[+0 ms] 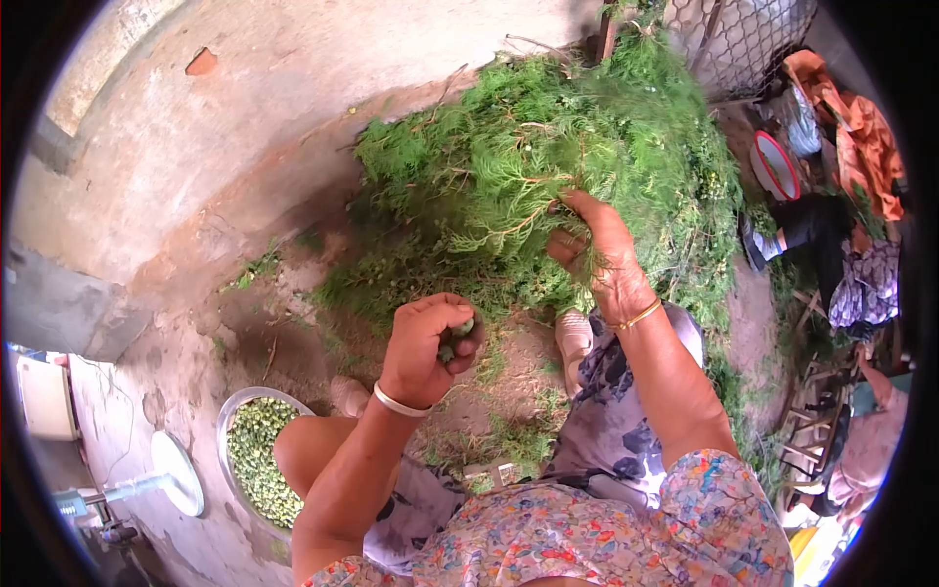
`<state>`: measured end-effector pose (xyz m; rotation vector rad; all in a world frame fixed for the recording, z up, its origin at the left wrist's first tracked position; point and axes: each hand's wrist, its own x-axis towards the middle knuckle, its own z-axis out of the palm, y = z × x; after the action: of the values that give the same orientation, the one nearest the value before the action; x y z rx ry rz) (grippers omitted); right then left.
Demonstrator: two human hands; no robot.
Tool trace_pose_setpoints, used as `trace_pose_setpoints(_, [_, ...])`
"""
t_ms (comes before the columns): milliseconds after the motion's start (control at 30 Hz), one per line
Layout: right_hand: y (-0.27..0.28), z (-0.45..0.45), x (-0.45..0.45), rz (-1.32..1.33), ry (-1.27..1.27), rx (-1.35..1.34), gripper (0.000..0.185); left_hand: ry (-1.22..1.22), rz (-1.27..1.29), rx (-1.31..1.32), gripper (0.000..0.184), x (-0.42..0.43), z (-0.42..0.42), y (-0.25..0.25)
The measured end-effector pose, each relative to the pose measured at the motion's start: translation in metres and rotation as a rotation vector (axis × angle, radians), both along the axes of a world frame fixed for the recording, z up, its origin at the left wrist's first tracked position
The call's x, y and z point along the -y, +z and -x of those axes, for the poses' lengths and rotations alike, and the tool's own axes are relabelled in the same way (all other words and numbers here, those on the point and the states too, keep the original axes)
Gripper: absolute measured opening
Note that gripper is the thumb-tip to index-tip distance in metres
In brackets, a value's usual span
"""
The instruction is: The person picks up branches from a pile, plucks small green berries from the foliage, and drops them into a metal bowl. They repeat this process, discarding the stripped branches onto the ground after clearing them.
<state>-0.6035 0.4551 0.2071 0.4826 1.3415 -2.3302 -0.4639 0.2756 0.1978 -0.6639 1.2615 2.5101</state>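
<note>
Floral shirt (528, 538) of the person, in the foreground. Left hand (425, 347): curled around several small green pieces (460, 338), apart from the foliage. Right hand (599, 240): grasping a leafy sprig (523, 210) between thumb and fingers, over the heap of greenery (636, 117) by the wall (293, 59). A metal basin (222, 440) of similar pieces stands beside the left knee (305, 455). The step in hand appears to be picking pieces from sprigs; the next move calls for a steady sprig and a closed left palm.
</note>
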Motion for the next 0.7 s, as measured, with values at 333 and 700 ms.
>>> trace_pose_setpoints(333, [-0.001, -0.016, 0.013, -0.149, 0.293, -0.102, 0.024, 0.095, 0.000, -0.113, 0.021, -0.013, 0.009, -0.011])
trace_pose_setpoints(700, [-0.003, -0.017, 0.023, -0.241, 0.176, -0.061, 0.028, 0.011, 0.171, -0.106, 0.009, -0.019, 0.004, -0.007])
